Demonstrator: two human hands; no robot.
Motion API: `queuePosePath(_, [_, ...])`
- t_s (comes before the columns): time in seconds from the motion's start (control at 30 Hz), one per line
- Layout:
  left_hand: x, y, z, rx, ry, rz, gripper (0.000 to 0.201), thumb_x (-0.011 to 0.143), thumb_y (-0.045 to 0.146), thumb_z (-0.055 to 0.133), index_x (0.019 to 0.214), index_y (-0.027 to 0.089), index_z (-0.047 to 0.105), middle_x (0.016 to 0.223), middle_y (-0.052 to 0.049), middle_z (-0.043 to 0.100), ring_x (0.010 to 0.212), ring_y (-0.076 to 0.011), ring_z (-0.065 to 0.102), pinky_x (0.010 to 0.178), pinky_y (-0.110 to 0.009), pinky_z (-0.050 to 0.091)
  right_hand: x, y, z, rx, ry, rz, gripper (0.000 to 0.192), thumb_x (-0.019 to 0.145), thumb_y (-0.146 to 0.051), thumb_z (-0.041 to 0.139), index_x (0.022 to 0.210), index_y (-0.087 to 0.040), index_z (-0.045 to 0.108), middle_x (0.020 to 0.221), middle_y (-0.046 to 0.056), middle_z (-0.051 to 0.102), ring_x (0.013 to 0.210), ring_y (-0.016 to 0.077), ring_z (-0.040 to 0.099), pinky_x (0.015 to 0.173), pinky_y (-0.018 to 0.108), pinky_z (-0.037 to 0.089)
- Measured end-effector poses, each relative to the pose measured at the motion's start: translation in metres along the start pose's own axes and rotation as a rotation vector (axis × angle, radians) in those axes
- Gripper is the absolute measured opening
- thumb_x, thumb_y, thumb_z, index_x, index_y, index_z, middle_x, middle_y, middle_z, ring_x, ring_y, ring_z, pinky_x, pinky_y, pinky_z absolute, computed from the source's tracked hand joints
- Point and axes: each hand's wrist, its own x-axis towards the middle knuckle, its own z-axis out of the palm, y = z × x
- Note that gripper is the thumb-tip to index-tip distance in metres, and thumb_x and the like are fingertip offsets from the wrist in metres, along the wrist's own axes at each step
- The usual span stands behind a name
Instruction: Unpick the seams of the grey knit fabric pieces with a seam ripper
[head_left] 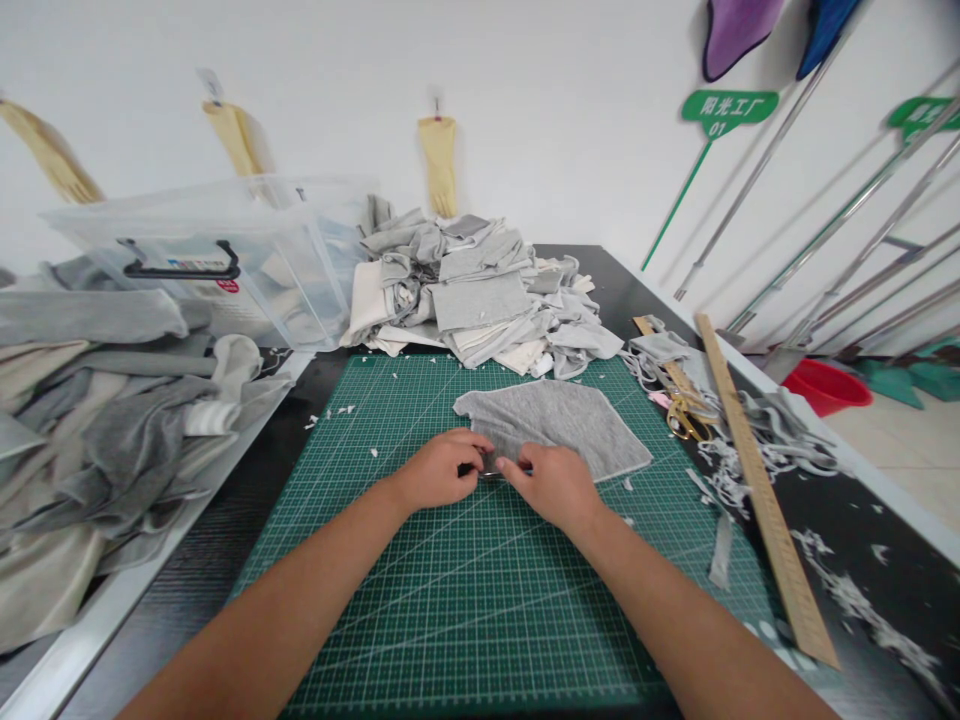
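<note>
Hands meet at the near edge of a grey knit fabric piece (556, 428) lying flat on a gridded green cutting mat (450, 600) on the dark worktop (885, 540): the left hand (439, 470) and right hand (551, 485) both have fingers curled together, pinching the cloth's hem around a small dark object too hidden to identify. Right of them lie a long wooden ruler (757, 480), gold-handled scissors (686, 415) and frayed offcuts. Beyond rise a heap of folded grey and cream fabric (480, 290) and a clear plastic bin (225, 260).
</note>
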Motion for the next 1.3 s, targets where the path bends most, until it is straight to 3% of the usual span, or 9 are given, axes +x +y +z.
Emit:
queuePosePath(0.57, [-0.0001, 0.0009, -0.0005, -0.001, -0.023, 0.008, 0.020, 0.068, 0.004, 0.054, 0.074, 0.018, 0.066, 0.105, -0.004, 0.064, 0.095, -0.0174, 0.059, 0.088, -0.033, 0.047, 0.0005, -0.0088, -0.0068, -0.087, -0.070, -0.017, 0.047, 0.088, -0.056, 0.037, 0.076, -0.023, 0.069, 0.068, 0.004, 0.069, 0.065, 0.0182, 0.063, 0.056, 0.026, 0.036])
queuePosePath(0.93, [0.0001, -0.0002, -0.0010, -0.021, -0.008, -0.005, 0.021, 0.066, 0.002, 0.054, 0.075, 0.018, 0.065, 0.104, -0.004, 0.064, 0.095, -0.0171, 0.059, 0.088, -0.032, 0.047, -0.0010, -0.0057, -0.0018, -0.063, -0.031, 0.009, 0.050, 0.089, -0.055, 0.034, 0.073, -0.022, 0.068, 0.067, 0.005, 0.068, 0.064, 0.0182, 0.062, 0.056, 0.027, 0.035])
queuePosePath(1.3, [-0.0003, 0.0046, -0.0038, 0.033, 0.096, -0.011, 0.020, 0.068, 0.003, 0.054, 0.075, 0.018, 0.065, 0.111, -0.006, 0.060, 0.104, -0.0202, 0.055, 0.092, -0.036, 0.044, 0.0002, -0.0038, -0.0013, -0.057, -0.016, 0.011, 0.048, 0.089, -0.055, 0.035, 0.073, -0.024, 0.068, 0.066, 0.003, 0.068, 0.064, 0.0187, 0.062, 0.056, 0.028, 0.036])
